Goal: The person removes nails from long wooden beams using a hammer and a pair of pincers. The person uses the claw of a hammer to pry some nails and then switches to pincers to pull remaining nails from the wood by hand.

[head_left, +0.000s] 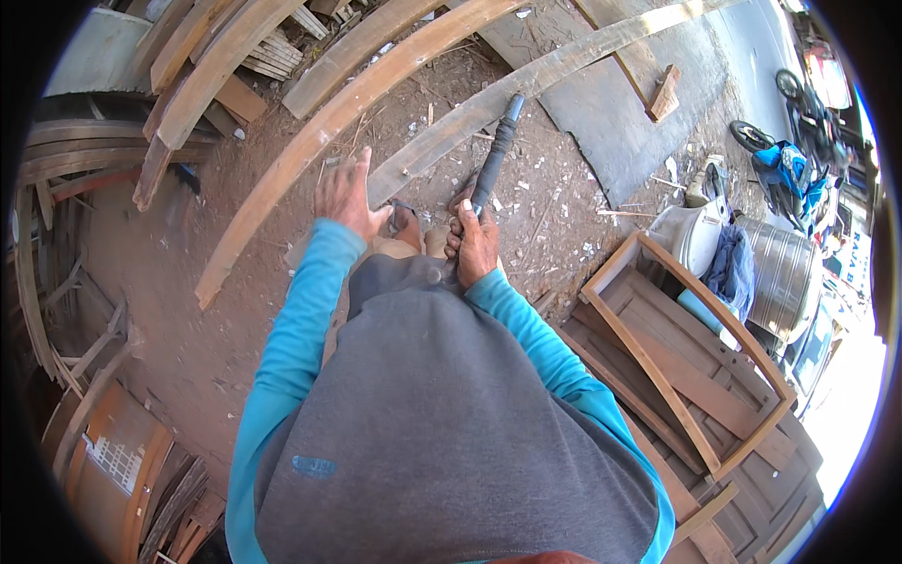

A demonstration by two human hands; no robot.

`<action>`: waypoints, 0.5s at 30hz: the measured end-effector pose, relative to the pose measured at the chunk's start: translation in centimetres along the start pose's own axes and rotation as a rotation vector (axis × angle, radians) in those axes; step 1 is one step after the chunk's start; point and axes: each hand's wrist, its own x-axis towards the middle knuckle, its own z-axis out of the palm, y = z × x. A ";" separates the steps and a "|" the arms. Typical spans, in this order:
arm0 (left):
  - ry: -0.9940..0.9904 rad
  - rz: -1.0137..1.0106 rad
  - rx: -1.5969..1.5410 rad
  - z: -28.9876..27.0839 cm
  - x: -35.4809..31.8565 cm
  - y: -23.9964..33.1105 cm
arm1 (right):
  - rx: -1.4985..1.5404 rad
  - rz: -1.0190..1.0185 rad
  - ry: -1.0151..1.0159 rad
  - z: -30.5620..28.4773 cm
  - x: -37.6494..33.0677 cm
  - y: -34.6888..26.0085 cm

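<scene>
Dark long-handled tool [495, 155] runs up from my right hand [477, 246], which is clamped around its lower end, toward a curved wooden plank [564, 68] lying on the dirt ground [235, 310]. My left hand [346, 195] is spread open, palm pressed on the near end of that plank, just beside a second, longer curved plank [319, 132]. A wooden door frame [686, 367] lies well apart to my right, with a motorbike [785, 169] beyond it.
</scene>
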 end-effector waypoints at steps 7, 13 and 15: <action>-0.496 -0.285 -0.101 2.4 2.0 -1.0 | -0.328 -0.079 0.064 -5.8 0.7 -1.1; -0.504 -0.281 -0.153 2.7 2.0 -1.3 | -0.567 -0.159 0.031 -10.6 2.3 -1.7; -0.507 -0.266 -0.120 1.7 2.4 -0.6 | -0.908 -0.294 0.108 -12.8 3.4 -2.3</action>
